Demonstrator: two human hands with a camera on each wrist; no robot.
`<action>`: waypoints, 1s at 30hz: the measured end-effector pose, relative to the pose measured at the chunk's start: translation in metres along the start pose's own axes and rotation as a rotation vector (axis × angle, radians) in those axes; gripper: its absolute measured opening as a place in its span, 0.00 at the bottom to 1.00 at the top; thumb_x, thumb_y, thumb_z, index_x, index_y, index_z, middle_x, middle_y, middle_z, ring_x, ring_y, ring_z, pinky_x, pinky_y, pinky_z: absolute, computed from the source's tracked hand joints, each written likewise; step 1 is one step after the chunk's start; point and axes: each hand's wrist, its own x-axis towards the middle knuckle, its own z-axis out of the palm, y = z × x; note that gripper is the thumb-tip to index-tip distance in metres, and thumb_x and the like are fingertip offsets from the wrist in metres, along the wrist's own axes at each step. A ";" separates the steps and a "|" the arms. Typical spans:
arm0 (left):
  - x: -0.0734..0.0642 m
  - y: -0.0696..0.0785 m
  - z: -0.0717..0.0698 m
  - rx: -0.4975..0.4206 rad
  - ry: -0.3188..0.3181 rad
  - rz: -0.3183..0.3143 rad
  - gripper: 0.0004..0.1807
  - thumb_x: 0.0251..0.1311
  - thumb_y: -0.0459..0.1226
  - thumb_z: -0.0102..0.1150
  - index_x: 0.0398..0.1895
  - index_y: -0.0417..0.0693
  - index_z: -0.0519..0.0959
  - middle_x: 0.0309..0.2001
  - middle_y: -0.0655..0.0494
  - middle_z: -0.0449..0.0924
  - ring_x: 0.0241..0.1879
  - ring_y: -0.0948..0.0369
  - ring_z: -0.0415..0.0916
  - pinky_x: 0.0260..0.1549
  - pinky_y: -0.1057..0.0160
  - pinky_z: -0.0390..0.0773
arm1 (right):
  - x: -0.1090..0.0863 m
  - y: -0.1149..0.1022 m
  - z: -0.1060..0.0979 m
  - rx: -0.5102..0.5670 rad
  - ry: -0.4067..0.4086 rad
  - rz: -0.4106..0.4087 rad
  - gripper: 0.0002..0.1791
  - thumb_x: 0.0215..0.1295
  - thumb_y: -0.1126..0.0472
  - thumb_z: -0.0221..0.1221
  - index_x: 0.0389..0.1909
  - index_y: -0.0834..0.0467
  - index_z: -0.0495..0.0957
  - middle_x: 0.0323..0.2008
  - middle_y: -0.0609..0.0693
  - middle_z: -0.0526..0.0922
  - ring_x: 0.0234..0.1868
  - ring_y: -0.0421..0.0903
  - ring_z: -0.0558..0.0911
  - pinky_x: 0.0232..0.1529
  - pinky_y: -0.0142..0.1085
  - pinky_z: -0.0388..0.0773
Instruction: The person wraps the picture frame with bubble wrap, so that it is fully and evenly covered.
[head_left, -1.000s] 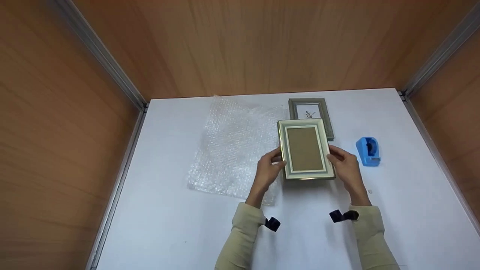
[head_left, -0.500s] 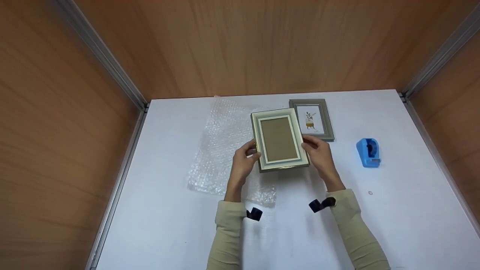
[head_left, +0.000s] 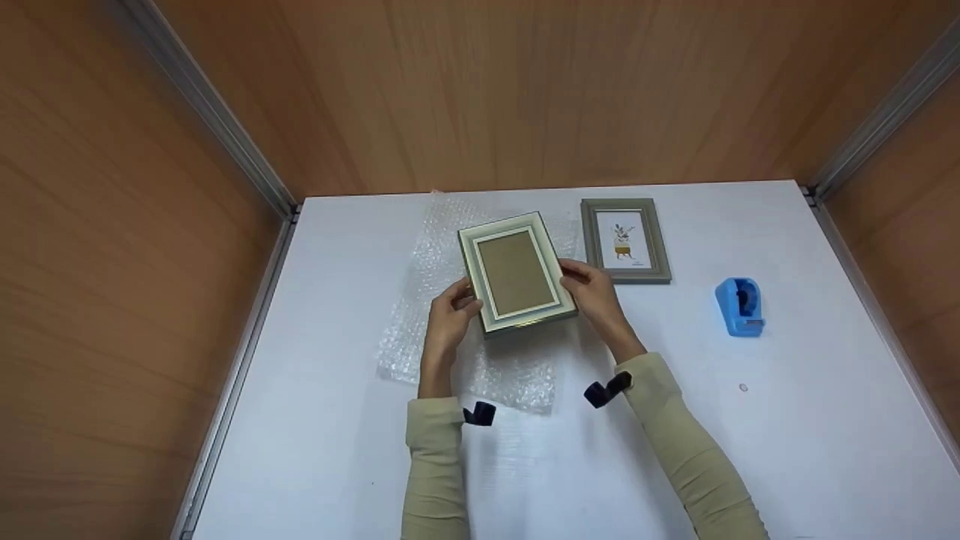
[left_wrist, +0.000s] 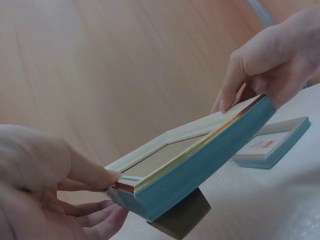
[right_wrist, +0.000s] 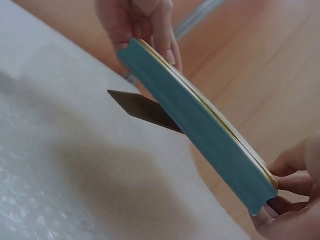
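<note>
Both hands hold a picture frame (head_left: 517, 271) with a pale cream border and a plain brown centre, tilted above a sheet of bubble wrap (head_left: 420, 330). My left hand (head_left: 450, 319) pinches its left side, thumb on the front and fingers beneath. On the opposite side my right hand (head_left: 598, 300) grips the edge in the same way. The right wrist view shows the frame's blue-green side (right_wrist: 200, 130) and a stand leg (right_wrist: 142, 109) jutting from its back. Air separates the frame from the sheet below it.
A grey-green picture frame (head_left: 663, 247) with a plant print lies flat at the back right. Right of it stands a blue tape dispenser (head_left: 739, 307). A small ring-like bit (head_left: 743, 388) lies on the white table (head_left: 810, 450). Wooden panels (head_left: 525, 90) enclose the table's back and sides.
Both hands have carried the cream picture frame leftward, off the grey-green frame and over the bubble wrap. It has turned slightly counter-clockwise, and the print behind is now uncovered.
</note>
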 end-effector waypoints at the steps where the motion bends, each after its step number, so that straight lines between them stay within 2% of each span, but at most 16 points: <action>1: 0.001 -0.001 -0.002 0.001 0.007 0.003 0.28 0.60 0.25 0.56 0.65 0.34 0.67 0.57 0.37 0.74 0.57 0.48 0.73 0.56 0.56 0.75 | 0.003 0.001 0.003 0.007 -0.006 -0.003 0.21 0.67 0.67 0.53 0.61 0.62 0.72 0.60 0.58 0.76 0.59 0.50 0.75 0.60 0.40 0.71; 7: 0.008 -0.010 -0.011 -0.011 0.057 -0.009 0.27 0.58 0.24 0.55 0.63 0.32 0.68 0.54 0.36 0.75 0.54 0.49 0.75 0.53 0.59 0.77 | 0.016 0.010 0.018 0.016 -0.027 -0.011 0.22 0.66 0.69 0.53 0.61 0.63 0.72 0.60 0.59 0.76 0.59 0.51 0.76 0.60 0.39 0.71; 13: 0.016 -0.022 -0.017 -0.019 0.080 -0.055 0.28 0.59 0.24 0.54 0.65 0.33 0.66 0.56 0.33 0.73 0.58 0.45 0.72 0.56 0.56 0.75 | 0.024 0.020 0.031 0.033 -0.047 0.005 0.24 0.63 0.71 0.50 0.62 0.64 0.71 0.60 0.60 0.76 0.59 0.51 0.76 0.59 0.38 0.72; 19: 0.021 -0.032 -0.019 -0.018 0.113 -0.056 0.27 0.58 0.22 0.52 0.64 0.31 0.68 0.55 0.32 0.74 0.54 0.46 0.73 0.53 0.58 0.77 | 0.028 0.027 0.039 0.047 -0.073 0.027 0.27 0.61 0.73 0.49 0.63 0.63 0.70 0.61 0.59 0.75 0.61 0.51 0.75 0.59 0.38 0.72; 24: 0.024 -0.036 -0.020 -0.053 0.135 -0.075 0.27 0.59 0.22 0.50 0.64 0.32 0.68 0.55 0.31 0.73 0.54 0.45 0.73 0.55 0.53 0.75 | 0.033 0.032 0.045 0.033 -0.088 0.023 0.29 0.59 0.74 0.47 0.64 0.63 0.70 0.60 0.59 0.76 0.61 0.51 0.75 0.57 0.38 0.73; 30: 0.029 -0.042 -0.021 -0.033 0.128 -0.097 0.28 0.57 0.21 0.48 0.64 0.30 0.66 0.55 0.30 0.73 0.55 0.45 0.74 0.55 0.51 0.75 | 0.035 0.039 0.051 0.030 -0.074 0.001 0.29 0.57 0.75 0.47 0.64 0.66 0.68 0.60 0.61 0.75 0.60 0.51 0.75 0.55 0.35 0.72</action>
